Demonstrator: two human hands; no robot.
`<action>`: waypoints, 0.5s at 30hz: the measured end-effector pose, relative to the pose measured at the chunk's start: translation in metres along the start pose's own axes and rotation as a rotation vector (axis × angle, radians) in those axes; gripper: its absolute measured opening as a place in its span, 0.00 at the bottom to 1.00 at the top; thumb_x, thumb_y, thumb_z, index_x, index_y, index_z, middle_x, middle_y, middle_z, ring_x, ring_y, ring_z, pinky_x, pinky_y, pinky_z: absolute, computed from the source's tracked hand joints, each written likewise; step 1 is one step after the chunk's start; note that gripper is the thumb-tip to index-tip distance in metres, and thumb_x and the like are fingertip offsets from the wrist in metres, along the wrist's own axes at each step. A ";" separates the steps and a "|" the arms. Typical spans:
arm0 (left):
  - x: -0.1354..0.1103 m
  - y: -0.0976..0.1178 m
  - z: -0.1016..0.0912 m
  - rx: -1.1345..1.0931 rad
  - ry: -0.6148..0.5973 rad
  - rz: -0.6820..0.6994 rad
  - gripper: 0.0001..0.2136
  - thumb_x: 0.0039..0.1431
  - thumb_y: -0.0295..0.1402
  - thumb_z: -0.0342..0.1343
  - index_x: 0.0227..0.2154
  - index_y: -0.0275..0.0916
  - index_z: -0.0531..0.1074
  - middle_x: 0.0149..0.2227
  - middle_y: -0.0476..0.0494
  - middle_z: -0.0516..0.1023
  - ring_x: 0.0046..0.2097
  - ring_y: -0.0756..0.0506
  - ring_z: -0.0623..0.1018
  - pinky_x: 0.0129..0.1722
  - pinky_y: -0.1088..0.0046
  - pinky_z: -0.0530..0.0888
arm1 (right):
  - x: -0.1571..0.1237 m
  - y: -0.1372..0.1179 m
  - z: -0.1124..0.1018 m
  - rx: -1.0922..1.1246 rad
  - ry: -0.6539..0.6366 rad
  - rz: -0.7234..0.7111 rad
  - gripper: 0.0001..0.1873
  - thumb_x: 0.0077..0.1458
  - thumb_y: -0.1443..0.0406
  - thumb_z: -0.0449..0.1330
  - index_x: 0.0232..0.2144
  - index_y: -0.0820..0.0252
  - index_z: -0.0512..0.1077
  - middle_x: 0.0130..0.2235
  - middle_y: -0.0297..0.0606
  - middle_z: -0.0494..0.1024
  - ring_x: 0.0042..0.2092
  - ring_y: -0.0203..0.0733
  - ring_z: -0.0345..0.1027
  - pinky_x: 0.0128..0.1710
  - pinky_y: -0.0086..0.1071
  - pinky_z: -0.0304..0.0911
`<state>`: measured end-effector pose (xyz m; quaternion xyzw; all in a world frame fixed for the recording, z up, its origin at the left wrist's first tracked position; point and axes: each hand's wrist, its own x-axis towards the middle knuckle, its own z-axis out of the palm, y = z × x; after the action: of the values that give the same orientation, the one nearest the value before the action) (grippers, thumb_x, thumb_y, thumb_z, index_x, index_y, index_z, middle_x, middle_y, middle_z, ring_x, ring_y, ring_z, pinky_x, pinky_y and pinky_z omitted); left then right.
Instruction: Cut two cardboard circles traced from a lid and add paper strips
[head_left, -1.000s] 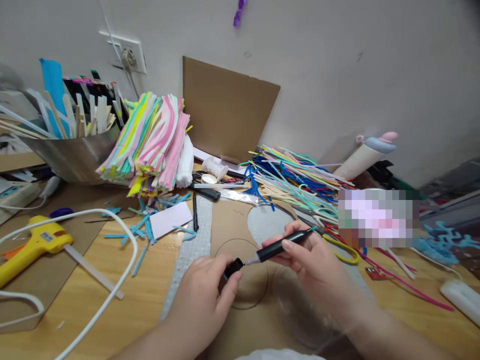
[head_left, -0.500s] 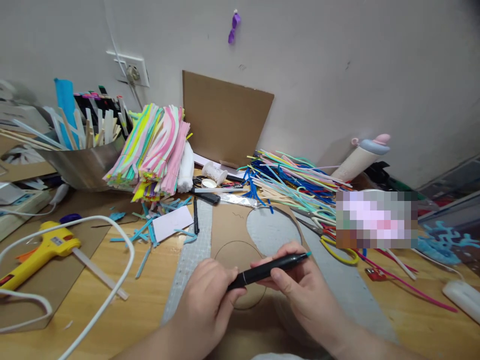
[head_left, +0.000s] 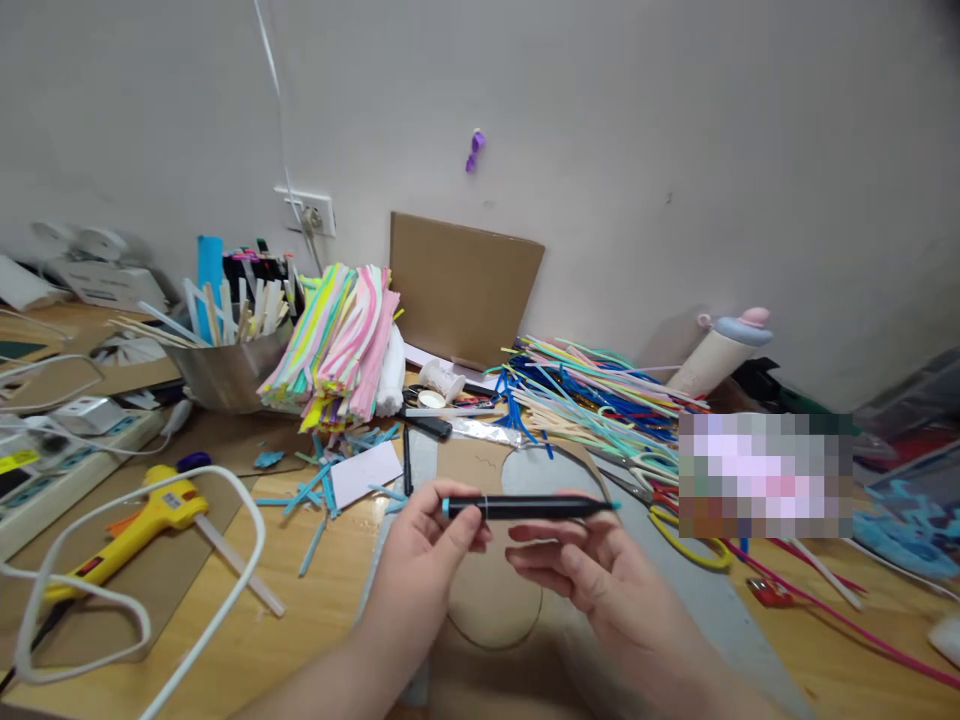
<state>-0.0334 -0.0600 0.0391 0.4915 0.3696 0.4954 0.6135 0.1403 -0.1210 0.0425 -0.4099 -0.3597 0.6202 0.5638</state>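
Note:
A black marker (head_left: 532, 507) with a teal tip and a light-blue end lies almost level in front of me. My left hand (head_left: 435, 545) pinches it near the light-blue end, thumb on the near side. Below the tip half is my right hand (head_left: 600, 575), its fingers loosely curled and parted, the thumb off the marker; whether a fingertip touches its far side I cannot tell. Under both hands lies a cardboard sheet (head_left: 480, 580) with a drawn circle, partly hidden, and a round cut-out at its upper right. The grey cutting mat (head_left: 675, 600) shows beneath.
A yellow glue gun (head_left: 161, 510) with a white cable lies left. Bundled pipe cleaners (head_left: 345, 340) and a pot of sticks (head_left: 232, 370) stand behind. Loose pipe cleaners (head_left: 592, 390), yellow-handled scissors (head_left: 686, 545) and a bottle (head_left: 720, 350) are to the right. Cardboard (head_left: 465, 290) leans on the wall.
The marker has turned from slanted to nearly level and its light-blue end now shows. My right thumb has come off it and the right fingers have loosened. The view has tilted upward.

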 end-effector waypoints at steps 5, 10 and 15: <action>0.056 0.072 -0.033 0.128 0.467 0.506 0.07 0.59 0.32 0.54 0.39 0.38 0.70 0.28 0.50 0.74 0.30 0.52 0.75 0.32 0.74 0.74 | -0.004 -0.012 -0.015 -0.107 0.125 0.006 0.16 0.55 0.57 0.62 0.44 0.52 0.65 0.41 0.41 0.79 0.40 0.46 0.76 0.47 0.45 0.67; 0.136 0.176 -0.103 0.475 0.920 0.815 0.16 0.64 0.26 0.45 0.53 0.26 0.63 0.34 0.50 0.73 0.33 0.55 0.72 0.32 0.80 0.70 | -0.014 -0.025 -0.057 -0.250 0.394 -0.102 0.21 0.46 0.52 0.66 0.39 0.53 0.68 0.40 0.43 0.78 0.39 0.53 0.75 0.46 0.53 0.67; 0.203 0.233 -0.175 0.895 0.956 0.628 0.08 0.53 0.30 0.61 0.35 0.30 0.76 0.23 0.62 0.69 0.30 0.57 0.68 0.34 0.85 0.64 | -0.026 -0.017 -0.127 -0.307 0.645 -0.048 0.18 0.40 0.48 0.65 0.35 0.42 0.71 0.42 0.48 0.75 0.44 0.61 0.73 0.52 0.56 0.59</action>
<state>-0.2066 0.1849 0.2288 0.5082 0.6061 0.6101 -0.0465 0.2641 -0.1473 0.0088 -0.6560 -0.2616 0.3841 0.5947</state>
